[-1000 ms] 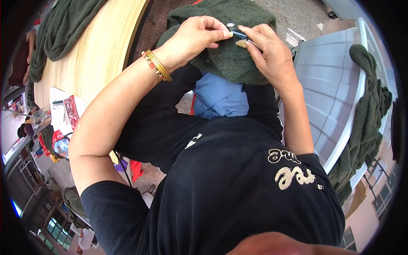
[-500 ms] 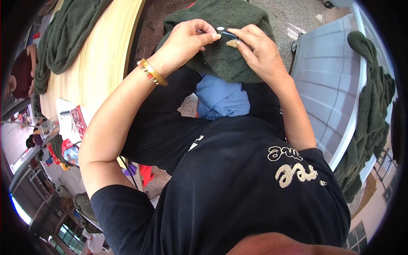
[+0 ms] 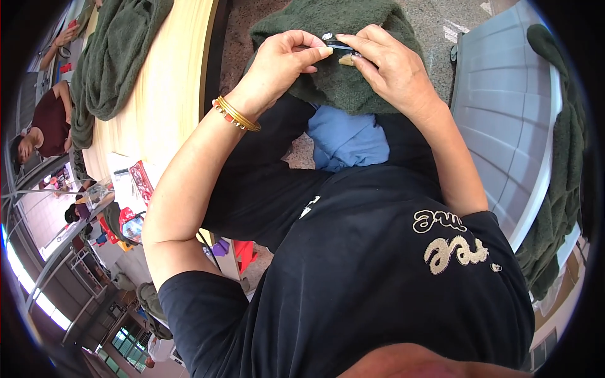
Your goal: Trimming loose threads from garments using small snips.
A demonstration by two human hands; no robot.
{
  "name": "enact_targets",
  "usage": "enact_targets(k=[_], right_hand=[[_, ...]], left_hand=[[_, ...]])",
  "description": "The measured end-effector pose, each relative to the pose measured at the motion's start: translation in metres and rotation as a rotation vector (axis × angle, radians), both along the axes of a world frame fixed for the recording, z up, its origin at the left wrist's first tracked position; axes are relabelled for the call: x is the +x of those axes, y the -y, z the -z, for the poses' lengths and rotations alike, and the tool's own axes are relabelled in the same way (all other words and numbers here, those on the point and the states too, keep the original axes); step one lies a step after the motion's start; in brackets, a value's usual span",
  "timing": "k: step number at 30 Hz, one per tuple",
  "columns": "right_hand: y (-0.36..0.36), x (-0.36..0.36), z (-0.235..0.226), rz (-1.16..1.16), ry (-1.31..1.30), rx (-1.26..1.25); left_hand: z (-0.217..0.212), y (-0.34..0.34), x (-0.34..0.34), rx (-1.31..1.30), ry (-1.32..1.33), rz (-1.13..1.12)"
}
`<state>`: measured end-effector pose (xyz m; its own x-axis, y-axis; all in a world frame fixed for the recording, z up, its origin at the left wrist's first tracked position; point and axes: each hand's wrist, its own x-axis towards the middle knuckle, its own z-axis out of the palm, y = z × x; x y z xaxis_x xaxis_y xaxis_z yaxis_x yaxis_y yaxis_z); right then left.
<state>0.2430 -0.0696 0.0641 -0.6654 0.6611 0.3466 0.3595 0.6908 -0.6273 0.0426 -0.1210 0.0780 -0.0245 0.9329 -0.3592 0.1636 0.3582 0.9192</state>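
A dark green fleecy cloth point(image 3: 340, 88) lies bunched across my knees, and both hands work above it. My right hand point(image 3: 397, 72) is closed around a small dark tool point(image 3: 340, 45) with a pale glint along it, its thumb and fingers pressed from either side. At the tool's left end, thumb and forefinger of my left hand point(image 3: 277, 69) pinch together; whatever is between them is too small to make out. Just beyond the fingertips shows a small white piece point(image 3: 327, 36). A blue cloth point(image 3: 350, 138) rests in my lap under the green one.
On the left runs a pale wooden table point(image 3: 170, 82) with another green fleecy piece point(image 3: 123, 57) on it. A grey plastic bin point(image 3: 504, 113) stands close on my right, green cloth point(image 3: 558, 183) hanging over its rim. Other people point(image 3: 53, 120) are at the far left.
The view has shifted, so the whole scene sits a little farther right. My hands keep their hold over the green cloth, and the dark tool has turned slightly, lying flatter between them.
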Motion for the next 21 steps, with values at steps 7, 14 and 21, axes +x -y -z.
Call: enact_targets(k=[7, 14, 21], right_hand=[[-0.003, -0.004, 0.021, 0.026, -0.058, 0.125], [0.003, 0.009, 0.027, 0.030, -0.062, -0.079], [0.013, 0.023, 0.015, -0.139, 0.048, -0.118]], left_hand=[[-0.001, -0.003, -0.004, -0.021, -0.077, 0.061], [-0.003, -0.027, 0.006, 0.296, -0.487, 0.012], [0.005, -0.072, 0.026, 0.244, -0.780, 0.411]])
